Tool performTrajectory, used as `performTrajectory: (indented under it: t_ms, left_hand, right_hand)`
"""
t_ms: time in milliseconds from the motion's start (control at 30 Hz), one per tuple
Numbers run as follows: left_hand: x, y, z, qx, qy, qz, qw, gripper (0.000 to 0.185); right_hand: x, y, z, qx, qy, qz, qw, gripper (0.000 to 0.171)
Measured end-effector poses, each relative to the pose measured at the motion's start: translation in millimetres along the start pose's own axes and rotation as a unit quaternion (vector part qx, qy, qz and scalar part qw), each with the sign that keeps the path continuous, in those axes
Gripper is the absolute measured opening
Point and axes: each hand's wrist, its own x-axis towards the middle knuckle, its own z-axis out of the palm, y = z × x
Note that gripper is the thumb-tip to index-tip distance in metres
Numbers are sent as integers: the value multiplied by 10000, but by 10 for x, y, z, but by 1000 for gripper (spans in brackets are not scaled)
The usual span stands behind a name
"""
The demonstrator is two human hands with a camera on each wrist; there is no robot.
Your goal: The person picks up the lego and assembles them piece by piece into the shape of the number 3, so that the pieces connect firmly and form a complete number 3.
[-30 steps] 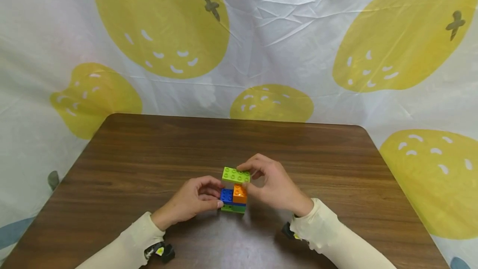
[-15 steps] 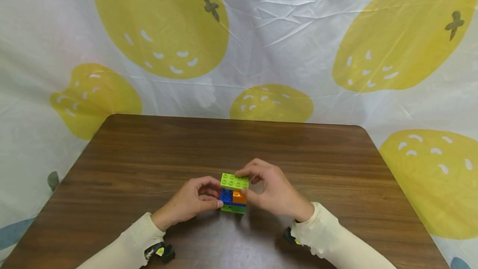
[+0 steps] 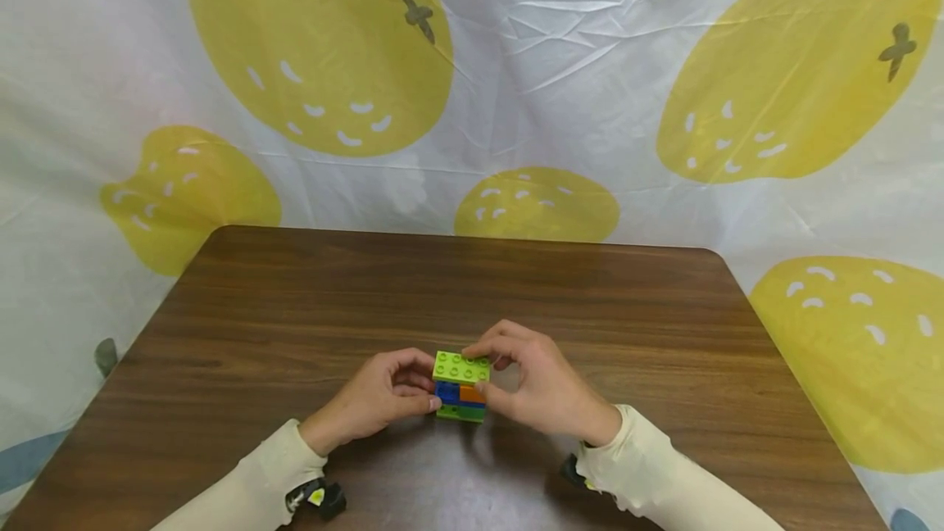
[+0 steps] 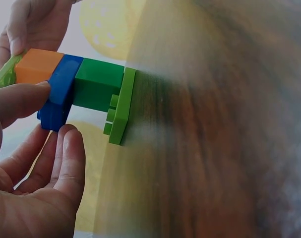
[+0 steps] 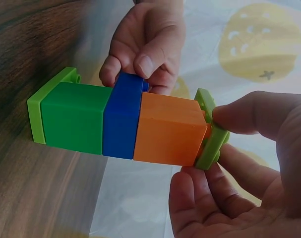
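A short tower of toy building bricks stands on the table. From the bottom it has a thin lime plate (image 4: 123, 109), a dark green brick (image 5: 72, 120), a flat blue brick (image 4: 65, 89) and an orange brick (image 5: 169, 130). My left hand (image 3: 379, 393) pinches the blue brick's overhanging end between thumb and fingers. Between thumb and fingers of my right hand (image 3: 542, 375) is another thin lime plate (image 3: 453, 366), held over the orange brick. In the right wrist view it looks slightly tilted, and orange studs show in a narrow gap beneath it.
The brown wood-grain table (image 3: 310, 293) has rounded far corners. Behind it hangs a pale curtain (image 3: 560, 88) printed with large yellow fruit. Both wrists carry small dark devices below cream sleeves (image 3: 664, 465).
My right hand has brought the upper lime plate down and towards me, from above and behind the orange brick onto or just over its top. My left hand keeps its place.
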Motion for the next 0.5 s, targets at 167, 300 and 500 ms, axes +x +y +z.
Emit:
performTrajectory:
  t_ms: [167, 300, 500]
  left_hand:
    - [6, -1, 0, 5, -2, -2, 10000, 42]
    - [5, -4, 2, 9, -16, -8, 10000, 41]
    - [0, -3, 3, 35, 7, 21, 10000, 40]
  right_hand:
    - [-7, -2, 1, -27, 45, -81, 10000, 38]
    - [-17, 1, 6, -48, 63, -98, 9999, 38]
    - [-29, 0, 20, 1, 114, -134, 9998, 37]
